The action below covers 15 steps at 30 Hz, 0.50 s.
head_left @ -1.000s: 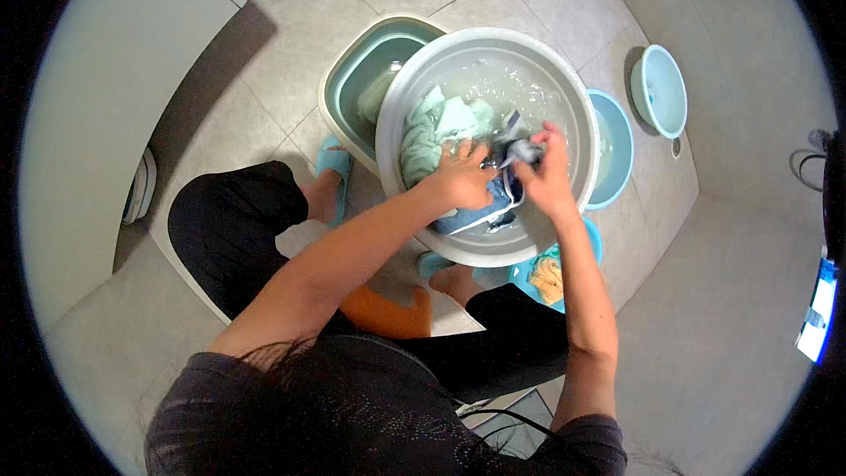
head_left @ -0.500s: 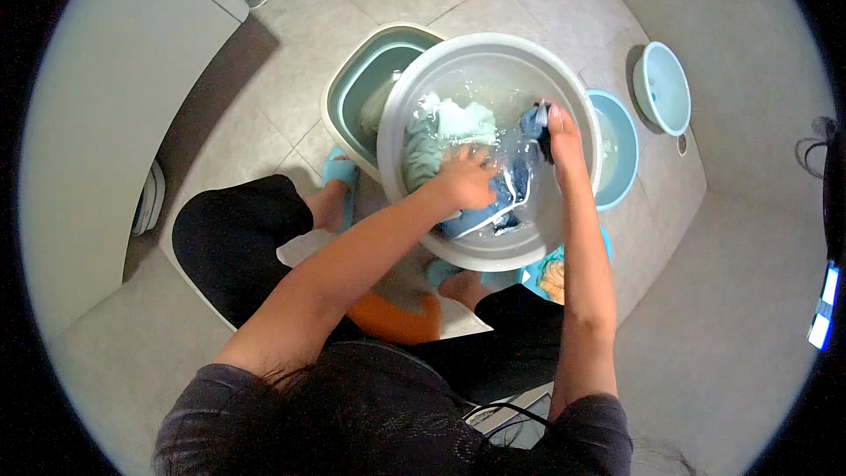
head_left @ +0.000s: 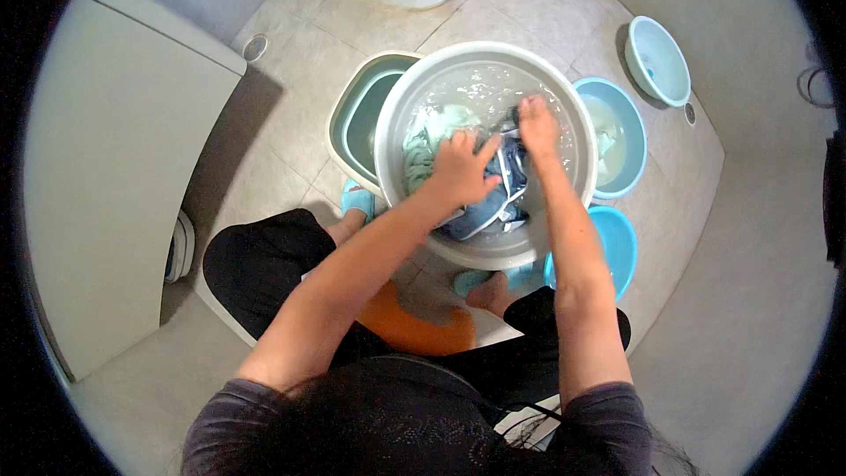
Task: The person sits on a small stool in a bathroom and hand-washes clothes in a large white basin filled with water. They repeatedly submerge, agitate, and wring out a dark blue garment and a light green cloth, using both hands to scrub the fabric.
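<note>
Your left hand (head_left: 462, 172), fingers spread and clasping nothing visible, is at the left edge of a white-trimmed blue garment (head_left: 515, 167) in the pale basin (head_left: 485, 48); the garment slants away rightward toward your nearer right hand (head_left: 538, 128), its grip unclear.

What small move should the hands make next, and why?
I'd probably have the left hand press onto the dark blue cloth to steady it: its fingers are spread just above the cloth, which lies loose and bunched in the water of the grey basin. The right hand is at the cloth's far end; its grip is unclear.
</note>
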Tool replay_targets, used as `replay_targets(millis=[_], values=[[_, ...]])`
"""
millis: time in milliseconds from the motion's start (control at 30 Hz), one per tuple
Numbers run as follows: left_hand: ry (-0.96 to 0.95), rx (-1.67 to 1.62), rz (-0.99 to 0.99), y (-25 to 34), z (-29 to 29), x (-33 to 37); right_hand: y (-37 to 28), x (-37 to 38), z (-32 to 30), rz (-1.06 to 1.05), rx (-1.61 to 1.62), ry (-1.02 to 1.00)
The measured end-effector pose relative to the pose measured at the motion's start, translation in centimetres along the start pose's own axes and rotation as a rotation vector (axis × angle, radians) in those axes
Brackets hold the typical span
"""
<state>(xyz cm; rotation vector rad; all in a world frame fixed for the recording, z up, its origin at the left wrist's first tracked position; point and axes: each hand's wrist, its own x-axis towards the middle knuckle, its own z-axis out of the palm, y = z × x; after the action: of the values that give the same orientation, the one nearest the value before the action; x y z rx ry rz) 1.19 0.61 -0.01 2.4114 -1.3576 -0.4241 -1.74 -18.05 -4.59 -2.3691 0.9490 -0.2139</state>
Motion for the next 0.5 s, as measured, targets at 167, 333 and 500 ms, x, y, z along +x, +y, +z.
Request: replay_targets(millis=[167,333,500], values=[[-0.196,0.225,-0.187,-3.3,-4.0,1.9,-1.8,-4.3,-4.3,-0.040,0.114,-0.146],[-0.344,0.286,-0.181,-6.0,-1.6,1.3,-3.4,-9.7,-2.5,-0.193,-0.235,-0.182],[-0.382,0.142,-0.277,-4.7,-2.2,2.2,-2.6,-6.2,-2.0,-0.034,-0.278,-0.092]])
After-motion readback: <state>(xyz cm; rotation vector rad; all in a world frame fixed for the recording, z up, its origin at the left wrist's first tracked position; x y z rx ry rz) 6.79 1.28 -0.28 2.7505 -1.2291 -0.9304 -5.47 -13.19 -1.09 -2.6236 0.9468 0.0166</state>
